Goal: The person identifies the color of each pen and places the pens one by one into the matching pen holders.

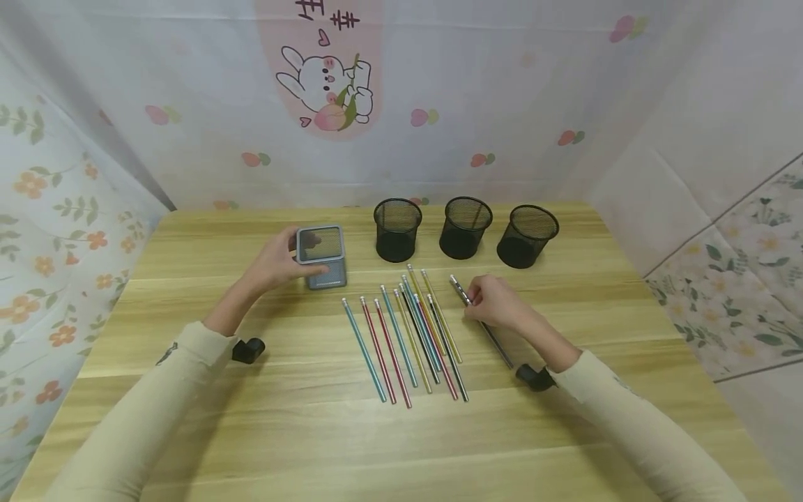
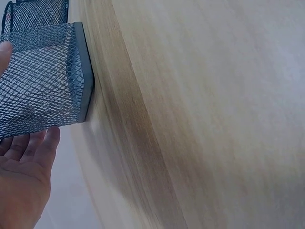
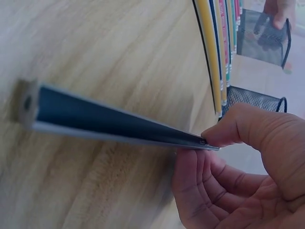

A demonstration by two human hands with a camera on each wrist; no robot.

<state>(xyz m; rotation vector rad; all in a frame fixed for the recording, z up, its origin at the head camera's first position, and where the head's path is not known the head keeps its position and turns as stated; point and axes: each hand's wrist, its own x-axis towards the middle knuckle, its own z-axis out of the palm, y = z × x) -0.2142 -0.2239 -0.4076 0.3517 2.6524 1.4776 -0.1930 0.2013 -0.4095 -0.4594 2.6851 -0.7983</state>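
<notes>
My left hand [image 1: 272, 261] grips a grey square mesh pen holder [image 1: 327, 275] at the left back of the table, thumb across the near side and fingers around the far side. In the left wrist view the thumb and fingers lie on opposite mesh walls of the pen holder [image 2: 43, 81]. Farther right, my right hand [image 1: 498, 303] pinches a dark pencil [image 1: 499, 347] between thumb and fingers, close to its eraser end. The unsharpened end of that pencil [image 3: 109, 117] points toward the camera in the right wrist view.
Several blue, red, yellow and black pencils, among them a red pencil [image 1: 392, 354], lie between the hands, some overlapping. Three round black mesh cups [image 1: 396, 245] stand along the back of the wooden table [image 1: 301, 432]. A patterned curtain [image 1: 207, 104] hangs behind.
</notes>
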